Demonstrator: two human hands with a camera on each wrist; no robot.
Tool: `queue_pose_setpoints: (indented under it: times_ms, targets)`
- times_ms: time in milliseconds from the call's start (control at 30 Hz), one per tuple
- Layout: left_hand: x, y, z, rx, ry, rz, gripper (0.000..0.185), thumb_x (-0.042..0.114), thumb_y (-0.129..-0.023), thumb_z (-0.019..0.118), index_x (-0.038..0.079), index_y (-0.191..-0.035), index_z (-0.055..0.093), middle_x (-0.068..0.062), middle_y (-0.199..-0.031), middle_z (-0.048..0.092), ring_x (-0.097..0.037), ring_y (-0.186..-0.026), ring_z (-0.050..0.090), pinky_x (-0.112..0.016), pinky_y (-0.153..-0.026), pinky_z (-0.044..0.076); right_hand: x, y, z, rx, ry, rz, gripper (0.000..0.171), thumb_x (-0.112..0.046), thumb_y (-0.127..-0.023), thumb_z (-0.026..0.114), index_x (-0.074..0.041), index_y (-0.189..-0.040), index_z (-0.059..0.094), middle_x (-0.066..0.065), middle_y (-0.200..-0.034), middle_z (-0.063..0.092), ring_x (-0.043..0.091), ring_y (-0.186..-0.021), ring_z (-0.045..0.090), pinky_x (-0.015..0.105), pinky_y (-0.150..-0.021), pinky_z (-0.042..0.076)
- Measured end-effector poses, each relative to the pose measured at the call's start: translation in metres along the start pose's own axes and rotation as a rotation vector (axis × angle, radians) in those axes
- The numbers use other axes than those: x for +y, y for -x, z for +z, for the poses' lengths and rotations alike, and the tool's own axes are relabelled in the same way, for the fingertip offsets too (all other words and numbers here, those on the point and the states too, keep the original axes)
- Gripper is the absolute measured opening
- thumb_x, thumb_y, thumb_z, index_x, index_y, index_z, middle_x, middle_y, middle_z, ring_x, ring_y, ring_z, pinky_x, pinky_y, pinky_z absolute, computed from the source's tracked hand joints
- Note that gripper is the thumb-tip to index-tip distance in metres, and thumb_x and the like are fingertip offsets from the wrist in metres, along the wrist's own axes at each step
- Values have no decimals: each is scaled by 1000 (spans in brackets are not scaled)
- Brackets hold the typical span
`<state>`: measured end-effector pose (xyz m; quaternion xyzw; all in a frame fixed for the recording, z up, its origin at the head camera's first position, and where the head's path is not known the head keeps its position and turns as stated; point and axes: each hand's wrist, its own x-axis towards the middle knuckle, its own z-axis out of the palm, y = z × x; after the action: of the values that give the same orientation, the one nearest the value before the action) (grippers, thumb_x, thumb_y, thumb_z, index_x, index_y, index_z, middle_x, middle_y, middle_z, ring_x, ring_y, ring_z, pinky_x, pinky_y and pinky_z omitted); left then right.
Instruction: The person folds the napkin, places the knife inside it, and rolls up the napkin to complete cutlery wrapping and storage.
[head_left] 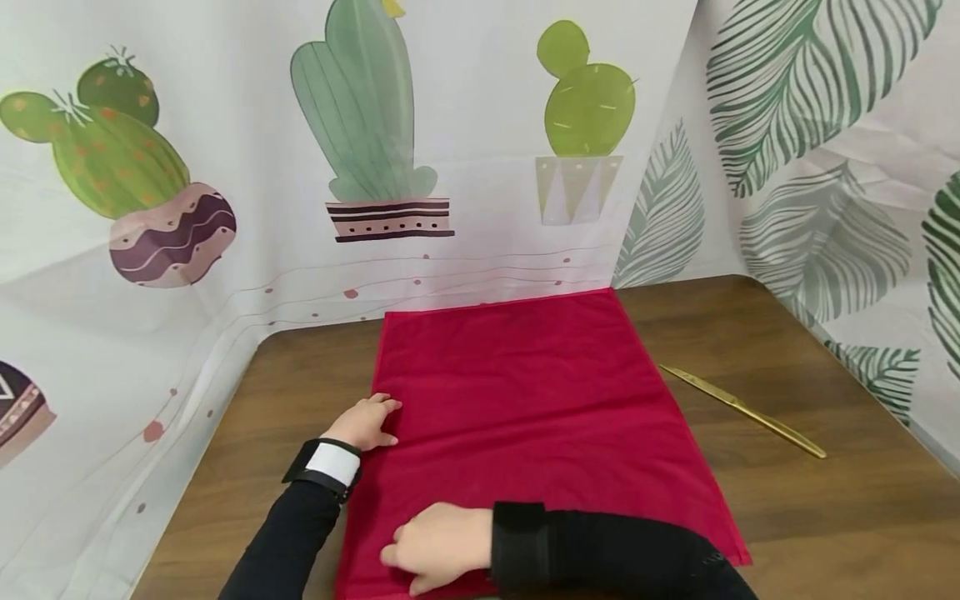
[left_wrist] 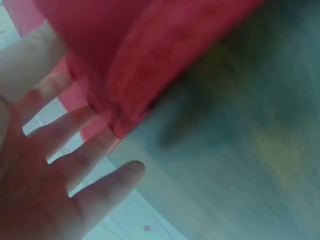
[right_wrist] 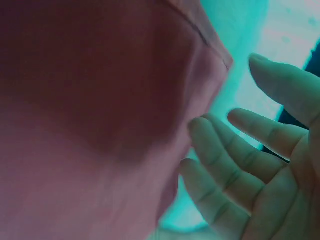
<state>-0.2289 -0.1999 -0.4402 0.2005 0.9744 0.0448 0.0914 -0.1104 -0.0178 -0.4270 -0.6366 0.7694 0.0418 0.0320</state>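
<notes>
A red cloth (head_left: 525, 375) lies spread on the wooden table, nearly flat, with a few shallow creases. At its left edge is my left hand (head_left: 367, 423), thumb and fingers extended over the border. The left wrist view shows those fingers (left_wrist: 87, 156) fairly straight and spread, several tips right at the hemmed edge. My right hand (head_left: 442, 543) hovers over the near left part of the cloth, in front of my body. In the right wrist view its fingers (right_wrist: 220, 165) are loosely bent, with nothing between them and the thumb, beside a corner of the cloth.
A gold table knife (head_left: 742, 410) lies slanted on the table (head_left: 825, 517), right of the cloth. Behind the table hangs a white curtain (head_left: 480, 150) printed with cacti and leaves. Black sleeves and wrist straps cover both arms; the right forearm crosses the cloth's near edge.
</notes>
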Motion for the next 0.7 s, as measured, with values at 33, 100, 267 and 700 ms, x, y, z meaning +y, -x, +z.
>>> queue_pose_setpoints:
  times_ms: [33, 100, 267, 700]
  targets:
    - [1, 0, 1, 1, -1, -1, 51, 16, -71, 73, -3, -114, 54, -24, -118, 47, -42, -102, 47, -45, -85, 40, -3, -7, 2, -18, -18, -18, 22, -38, -79, 63, -24, -95, 55, -12, -73, 51, -2, -61, 49, 12, -53, 40]
    - [3, -1, 2, -3, -9, -1, 51, 16, -71, 73, -3, -115, 54, -24, -118, 46, -42, -102, 47, -45, -85, 40, -6, -19, 4, -52, -55, -40, 21, -36, -81, 61, -23, -97, 54, -12, -73, 52, -2, -62, 49, 12, -54, 40]
    - [3, -2, 1, 1, -19, -4, 51, 16, -70, 73, -3, -114, 54, -24, -118, 47, -42, -102, 47, -45, -84, 41, -14, -47, 4, -159, -105, -25, 36, -35, -82, 60, -26, -116, 50, -12, -77, 56, -2, -66, 52, 13, -60, 41]
    - [1, 2, 3, 7, -21, -12, 51, 18, -71, 72, -2, -115, 55, -24, -118, 46, -42, -102, 47, -44, -85, 40, -29, -86, 9, -287, -201, -11, 24, -26, -86, 56, -27, -109, 49, -14, -64, 53, 0, -53, 48, 14, -53, 37]
